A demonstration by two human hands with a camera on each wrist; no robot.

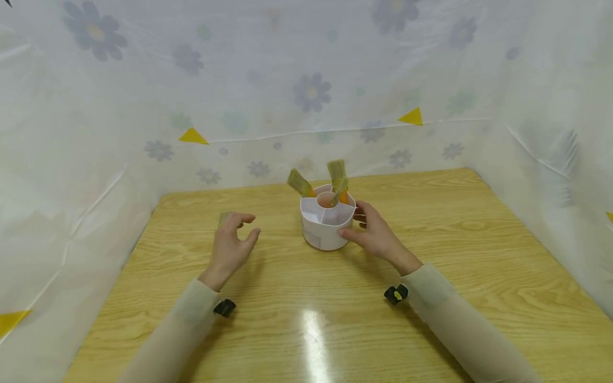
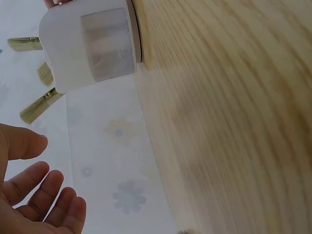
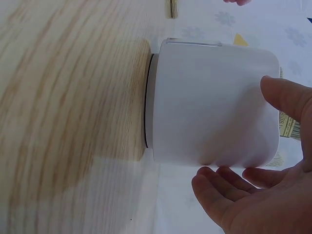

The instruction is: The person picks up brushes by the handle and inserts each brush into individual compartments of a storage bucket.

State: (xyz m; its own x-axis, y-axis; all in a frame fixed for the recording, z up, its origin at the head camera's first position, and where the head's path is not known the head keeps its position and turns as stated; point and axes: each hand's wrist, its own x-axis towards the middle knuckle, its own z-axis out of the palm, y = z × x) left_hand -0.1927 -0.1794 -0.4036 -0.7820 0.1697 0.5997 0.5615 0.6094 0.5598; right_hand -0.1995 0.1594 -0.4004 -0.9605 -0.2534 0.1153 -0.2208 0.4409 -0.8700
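A white round desk organizer [image 1: 325,234] with several compartments stands on the table. Three paintbrushes lean in it, bristles up: a left paintbrush [image 1: 300,183], a tall paintbrush [image 1: 337,173] and a narrower paintbrush [image 1: 340,187]. My right hand [image 1: 375,234] holds the organizer's right side, thumb at the front and fingers round the back; the right wrist view shows the fingertips [image 3: 207,175] right at its wall. To the left, my left hand [image 1: 232,244] hovers with fingers bent and parted from the thumb, nothing between them. Bristles of another paintbrush [image 1: 223,217] show behind it, the rest hidden.
The wood-grain table [image 1: 297,287] ends at a flowered white sheet [image 1: 268,106] behind, with more sheeting on both sides. Yellow triangles [image 1: 193,136] mark the sheet. A dark wrist device [image 1: 396,294] sits at the right cuff, another device [image 1: 224,307] at the left.
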